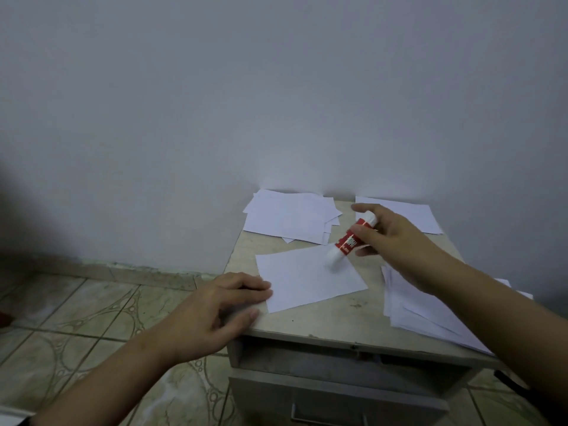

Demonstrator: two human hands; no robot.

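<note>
Head view looks down on a small desk (338, 315) pushed against a pale wall (276, 87), with both hands over its top.

The right hand (396, 238) grips a glue stick (345, 241). The thumb and curled fingers close round the red-labelled barrel, and the index finger stretches out past the stick's upper end. The stick is tilted, top leaning toward the hand, and its white lower end is down on a single sheet of paper (304, 281), near the sheet's far right corner. That end is blurred, so I cannot tell exactly how it meets the paper.

The left hand (215, 305) lies palm down and relaxed over the desk's near left corner, grasping nothing. Its nearly straight fingertips rest on the sheet's left edge, and the thumb lies along the desk's front rim.

The sheet lies flat in the middle of the desk, turned at a slant. Behind it is a loose pile of paper (292, 216), with another sheet (412, 213) at the back right. A thicker stack (424, 315) sits partly under the right forearm. Patterned floor tiles (76, 318) show to the left.
</note>
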